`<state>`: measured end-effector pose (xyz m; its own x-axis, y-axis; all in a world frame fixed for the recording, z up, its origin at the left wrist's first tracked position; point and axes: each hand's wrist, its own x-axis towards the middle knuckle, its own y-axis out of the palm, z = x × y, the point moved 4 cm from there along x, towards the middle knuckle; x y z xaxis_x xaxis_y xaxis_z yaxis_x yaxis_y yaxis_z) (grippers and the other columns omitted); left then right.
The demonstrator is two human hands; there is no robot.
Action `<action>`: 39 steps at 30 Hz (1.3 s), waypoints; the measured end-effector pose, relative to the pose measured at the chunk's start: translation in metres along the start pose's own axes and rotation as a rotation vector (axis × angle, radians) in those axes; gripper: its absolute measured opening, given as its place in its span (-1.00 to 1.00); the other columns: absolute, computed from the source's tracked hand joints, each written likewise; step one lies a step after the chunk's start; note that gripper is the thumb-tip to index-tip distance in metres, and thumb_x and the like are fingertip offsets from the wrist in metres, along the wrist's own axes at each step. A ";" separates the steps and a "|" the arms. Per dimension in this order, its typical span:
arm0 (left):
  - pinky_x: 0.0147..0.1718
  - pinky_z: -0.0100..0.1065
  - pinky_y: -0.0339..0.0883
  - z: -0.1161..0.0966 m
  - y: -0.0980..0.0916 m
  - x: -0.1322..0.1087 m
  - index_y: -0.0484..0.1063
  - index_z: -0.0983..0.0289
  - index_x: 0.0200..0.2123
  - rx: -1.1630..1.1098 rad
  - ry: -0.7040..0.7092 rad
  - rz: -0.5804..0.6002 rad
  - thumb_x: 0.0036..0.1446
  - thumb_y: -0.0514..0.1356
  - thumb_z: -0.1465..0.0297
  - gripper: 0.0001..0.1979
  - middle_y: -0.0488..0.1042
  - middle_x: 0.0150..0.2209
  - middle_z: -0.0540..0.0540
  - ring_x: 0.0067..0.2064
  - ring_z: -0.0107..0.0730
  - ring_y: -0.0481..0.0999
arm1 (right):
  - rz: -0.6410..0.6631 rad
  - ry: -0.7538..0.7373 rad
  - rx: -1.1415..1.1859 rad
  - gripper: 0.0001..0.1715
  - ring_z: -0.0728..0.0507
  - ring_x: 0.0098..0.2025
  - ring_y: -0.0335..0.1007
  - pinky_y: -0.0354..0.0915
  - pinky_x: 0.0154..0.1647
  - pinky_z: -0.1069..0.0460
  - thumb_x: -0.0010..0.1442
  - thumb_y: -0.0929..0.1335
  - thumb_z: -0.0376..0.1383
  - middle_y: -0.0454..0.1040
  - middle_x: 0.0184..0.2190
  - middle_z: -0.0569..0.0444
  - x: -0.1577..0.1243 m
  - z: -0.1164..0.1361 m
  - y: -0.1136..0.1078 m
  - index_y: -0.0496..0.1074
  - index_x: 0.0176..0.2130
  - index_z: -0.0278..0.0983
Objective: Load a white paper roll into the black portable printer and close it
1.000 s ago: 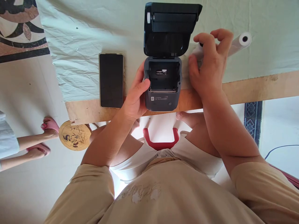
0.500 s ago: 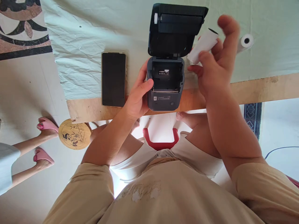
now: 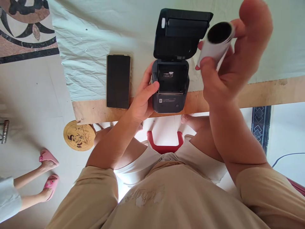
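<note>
A dark label printer (image 3: 170,103) rests at the table's front edge with its lid (image 3: 182,35) raised and its paper bay showing. My left hand (image 3: 144,98) grips the printer's left side, thumb over the rim. To the right of the lid, my right hand (image 3: 234,63) holds a white paper roll (image 3: 212,52) between thumb and fingers. The roll is tilted, its wide dark hollow end facing up toward me. Nothing sits in the bay apart from a small printed sticker (image 3: 168,74).
A smartphone (image 3: 118,81) lies on the pale green cloth (image 3: 83,63) left of the printer. The wooden table edge (image 3: 274,87) runs in front. A round stool (image 3: 79,135) stands below on the left, near a person's feet in pink slippers (image 3: 51,184).
My right hand has lifted the paper roll closer to the camera and turned its hollow end up. The second roll is now hidden. The other person's feet moved back.
</note>
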<state>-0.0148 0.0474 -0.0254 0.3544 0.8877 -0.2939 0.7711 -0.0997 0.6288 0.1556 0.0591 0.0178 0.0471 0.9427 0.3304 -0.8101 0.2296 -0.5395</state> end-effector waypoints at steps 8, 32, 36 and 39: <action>0.13 -0.27 0.35 -0.002 0.004 -0.001 0.34 0.07 -0.01 0.001 0.021 0.009 0.05 0.22 0.28 -0.62 0.49 0.02 -0.03 0.24 -0.23 0.33 | 0.097 -0.161 -0.092 -0.59 -0.13 -0.04 0.42 0.42 -0.04 -0.11 0.05 0.30 -0.21 0.41 -0.05 0.11 -0.008 0.013 0.016 0.24 -0.05 -0.06; -0.18 -0.42 0.44 -0.002 -0.005 0.003 0.31 0.09 -0.01 -0.060 0.064 0.134 0.10 0.20 0.31 -0.65 0.49 -0.09 -0.03 0.00 -0.36 0.50 | 0.057 -0.576 0.063 -0.92 -0.18 -0.18 0.40 0.40 -0.16 -0.18 -0.01 0.40 -0.30 0.49 -0.33 0.10 -0.008 0.028 0.024 0.45 -0.40 -0.10; -0.24 -0.50 0.44 -0.002 -0.005 0.001 0.34 0.06 -0.07 -0.004 0.076 0.073 0.01 0.27 0.45 -0.61 0.50 -0.18 -0.10 -0.18 -0.53 0.54 | 0.101 -0.629 0.104 -0.83 -0.24 -0.06 0.33 0.34 -0.05 -0.25 0.07 0.35 -0.09 0.46 -0.27 0.05 -0.014 0.028 0.028 0.48 -0.39 -0.10; -0.16 -0.41 0.46 0.000 -0.005 0.000 0.28 0.05 0.01 0.068 0.071 0.056 -0.06 0.31 0.46 -0.46 0.49 -0.08 -0.06 -0.05 -0.40 0.53 | -0.012 -0.477 0.177 -0.75 -0.19 -0.10 0.33 0.34 -0.05 -0.21 0.15 0.27 -0.06 0.40 -0.28 0.05 -0.014 0.017 0.024 0.44 -0.38 -0.12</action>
<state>-0.0188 0.0485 -0.0284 0.3617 0.9093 -0.2059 0.7859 -0.1786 0.5920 0.1253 0.0475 0.0132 -0.1820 0.7153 0.6747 -0.8997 0.1557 -0.4078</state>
